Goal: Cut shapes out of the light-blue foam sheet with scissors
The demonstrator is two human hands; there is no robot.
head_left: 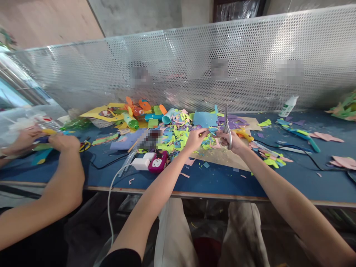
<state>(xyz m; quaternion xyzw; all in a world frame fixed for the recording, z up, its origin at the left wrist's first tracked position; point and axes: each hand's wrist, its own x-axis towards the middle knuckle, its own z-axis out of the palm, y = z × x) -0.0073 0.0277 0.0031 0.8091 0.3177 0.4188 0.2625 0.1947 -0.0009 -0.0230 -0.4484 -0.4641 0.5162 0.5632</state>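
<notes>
My left hand (197, 138) is closed in a pinch on a small piece of blue paper (212, 130), above the heap of cut paper. Fingertips of my right hand (233, 141) reach the other end of this piece. Metal scissors (226, 118) hang on my right hand, their blades pointing up and away from the paper. Beneath both hands lies a pile of green, pink and blue paper scraps (178, 139). Just behind is a larger light-blue sheet (205, 119), with purple paper (236, 120) beside it.
A co-worker's hands (65, 142) handle coloured pieces at left. A pink power adapter (158, 162) with a white charger (141, 164) and cable sits near the front edge. A glue bottle (288, 106), a yellow glue gun (244, 135) and a blue cutter (314, 144) lie rightward. A perforated metal panel (183, 66) stands behind.
</notes>
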